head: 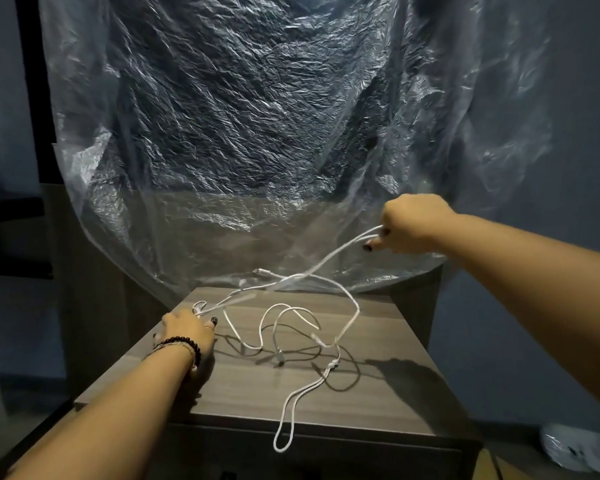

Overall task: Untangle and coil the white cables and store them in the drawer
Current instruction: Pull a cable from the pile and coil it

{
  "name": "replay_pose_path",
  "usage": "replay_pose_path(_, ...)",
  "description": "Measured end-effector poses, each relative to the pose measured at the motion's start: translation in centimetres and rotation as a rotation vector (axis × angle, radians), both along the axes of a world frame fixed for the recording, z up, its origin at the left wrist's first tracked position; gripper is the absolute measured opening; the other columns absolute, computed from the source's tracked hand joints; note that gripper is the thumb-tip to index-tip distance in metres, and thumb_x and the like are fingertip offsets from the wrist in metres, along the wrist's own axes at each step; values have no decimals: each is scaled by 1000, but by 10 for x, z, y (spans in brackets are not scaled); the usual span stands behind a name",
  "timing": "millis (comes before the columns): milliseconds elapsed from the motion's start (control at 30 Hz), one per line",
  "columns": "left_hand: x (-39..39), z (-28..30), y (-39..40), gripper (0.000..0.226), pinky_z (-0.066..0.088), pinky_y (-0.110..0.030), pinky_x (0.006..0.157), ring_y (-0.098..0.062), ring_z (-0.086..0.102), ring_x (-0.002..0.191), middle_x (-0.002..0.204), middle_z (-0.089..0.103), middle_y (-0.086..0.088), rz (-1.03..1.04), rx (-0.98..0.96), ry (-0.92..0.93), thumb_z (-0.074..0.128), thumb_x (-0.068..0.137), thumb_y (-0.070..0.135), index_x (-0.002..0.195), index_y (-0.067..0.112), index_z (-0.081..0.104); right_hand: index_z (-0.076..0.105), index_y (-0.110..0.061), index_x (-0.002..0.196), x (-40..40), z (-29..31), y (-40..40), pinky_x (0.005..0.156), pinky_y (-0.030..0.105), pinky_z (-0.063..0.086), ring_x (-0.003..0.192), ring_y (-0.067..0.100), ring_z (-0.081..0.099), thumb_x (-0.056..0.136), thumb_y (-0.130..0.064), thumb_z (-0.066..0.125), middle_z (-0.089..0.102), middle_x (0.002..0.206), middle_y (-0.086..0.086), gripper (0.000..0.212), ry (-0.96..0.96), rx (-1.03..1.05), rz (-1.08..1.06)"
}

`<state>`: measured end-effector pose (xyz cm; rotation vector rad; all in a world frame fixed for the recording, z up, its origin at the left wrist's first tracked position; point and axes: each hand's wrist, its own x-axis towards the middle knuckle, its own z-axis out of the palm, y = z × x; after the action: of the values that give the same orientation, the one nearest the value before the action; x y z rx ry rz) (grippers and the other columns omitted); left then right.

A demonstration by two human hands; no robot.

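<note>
Both your forearms are bare, with no sleeves showing. Your left hand [187, 336] carries two bands at the wrist: a bracelet of dark round beads [184, 342] and a thin pale chain [174, 346] just beside it. Your nails are painted dark on both hands. Your right hand [413, 225] and its wrist wear nothing.
</note>
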<state>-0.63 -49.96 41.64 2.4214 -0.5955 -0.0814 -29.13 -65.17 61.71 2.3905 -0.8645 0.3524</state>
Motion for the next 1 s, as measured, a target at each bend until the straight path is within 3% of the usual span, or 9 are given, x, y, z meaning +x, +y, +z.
replay_pose_path(200,-8,-9,-5,56,30,-44,109,-35,42,126,139,37,-16,-39,197,-27,51,92,47,131,9,40,69,-13,57,1,8,-11,54,26,42,59,20,60,83,-46,67,62,53,0,42,-342,325,-86)
replay_pose_path(367,-6,0,-2,44,43,-40,97,-37,51,113,128,48,-18,-109,162,33,51,87,32,123,7,47,71,-7,55,9,9,-6,60,31,60,47,16,66,81,-30,72,65,47,2,34,-712,441,10)
replay_pose_path(467,-9,15,8,19,40,-31,73,-29,53,88,100,58,-7,-110,-58,-136,47,87,16,103,13,57,75,-6,63,14,4,2,66,33,61,62,19,71,74,-31,79,71,61,8,28,-624,545,59)
replay_pose_path(567,-22,41,18,25,48,-36,72,-29,57,82,90,64,-4,-149,-414,-212,43,84,17,92,31,61,76,-8,70,20,-1,7,65,31,59,68,20,70,68,-24,83,73,70,11,18,-537,525,99)
replay_pose_path(667,-36,62,11,35,54,-35,54,-19,56,60,74,62,-8,-497,-705,239,52,74,12,104,23,66,75,-8,83,26,-2,8,73,35,59,78,21,69,63,-24,87,74,83,11,29,-470,623,108)
replay_pose_path(767,-46,81,10,73,50,-26,46,-12,47,47,99,57,-14,-772,-368,463,56,78,-5,143,21,36,70,-2,96,27,-4,8,72,37,55,84,28,67,59,-27,90,70,92,13,49,-365,709,98)
replay_pose_path(833,-49,88,14,96,53,-26,59,-20,60,77,145,39,-9,-835,135,111,53,80,-8,152,34,4,68,-2,96,25,-4,9,66,32,49,78,25,61,59,-29,90,66,89,12,50,-320,716,107)
replay_pose_path(900,-50,94,18,112,55,-32,81,-24,55,114,159,15,-1,-774,570,-211,50,79,-9,144,47,-21,66,-4,102,23,-4,7,75,36,52,87,25,63,59,-27,89,67,100,13,55,-332,716,130)
replay_pose_path(1000,-58,103,13,112,43,-39,105,-26,35,138,161,0,3,-782,670,-342,55,80,-6,144,41,-24,60,-4,111,21,-4,9,76,33,49,88,22,59,61,-22,89,63,111,17,61,-354,746,157)
